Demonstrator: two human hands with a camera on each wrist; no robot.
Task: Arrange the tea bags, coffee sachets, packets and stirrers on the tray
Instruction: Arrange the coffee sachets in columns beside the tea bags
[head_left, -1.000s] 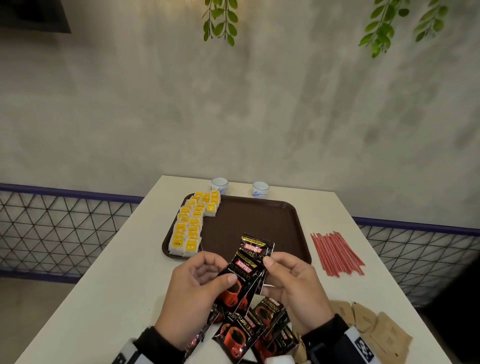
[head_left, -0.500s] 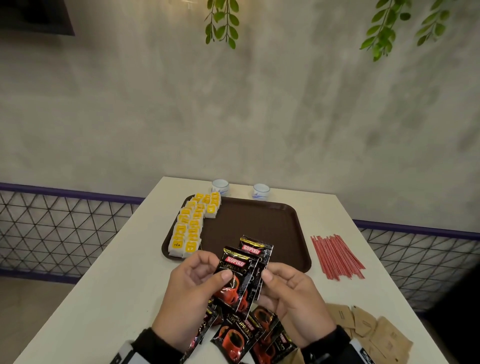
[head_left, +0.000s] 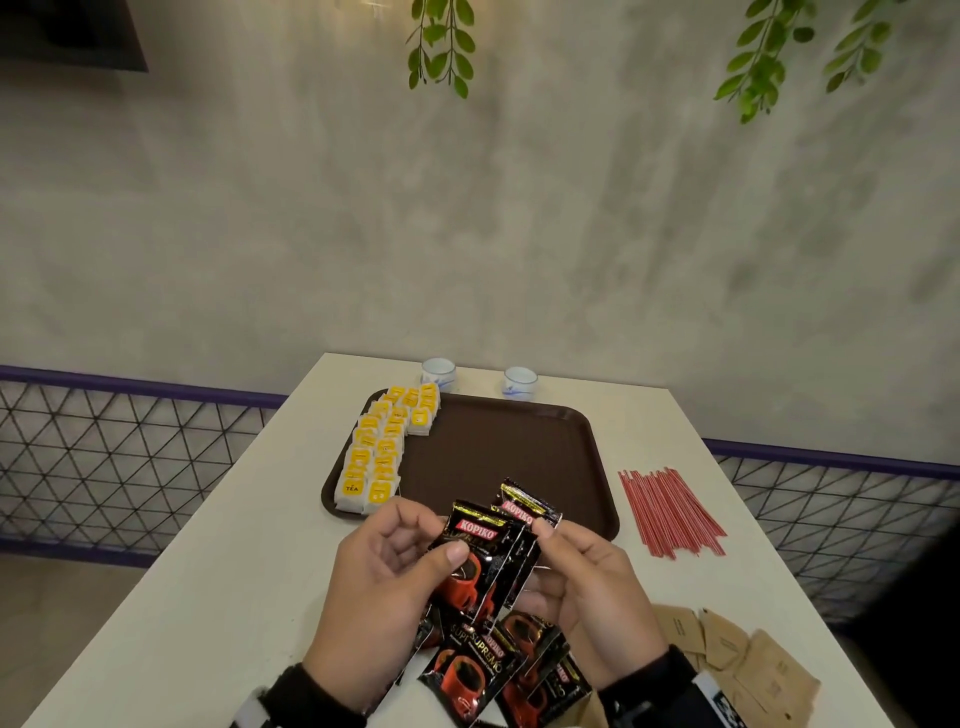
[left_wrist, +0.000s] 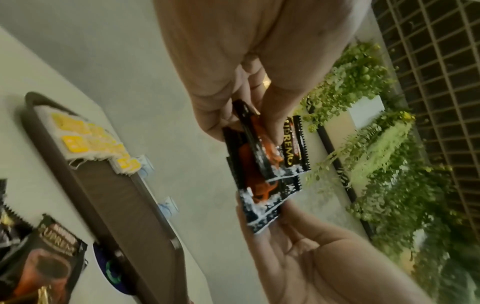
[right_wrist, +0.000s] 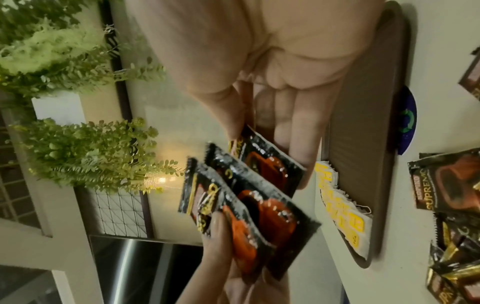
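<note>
Grey plastered wall and hanging green sprigs back a pale surface (head_left: 208, 545), where both hands work close together just above its near edge. Left hand (head_left: 384, 582) pinches a small fan of black coffee sachets (head_left: 483, 561), thumb pressed on the front one; right hand (head_left: 582, 587) pinches the rearmost sachet at its upper edge. More sachets lie loose (head_left: 483, 670) right beneath the hands. Beyond the fingertips sits the brown tray (head_left: 519, 457), with yellow-labelled tea bags (head_left: 382, 447) already lined along its left side. Red stirrers (head_left: 667, 512) lie off to the right of the right hand, and brown paper packets (head_left: 737, 654) beside its wrist.

The sachets look light, thin and glossy, so they will probably slide over each other; pinching flat across the crimped seams seems the surest hold. Laying them down one by one looks safer than dropping the fan.
</note>
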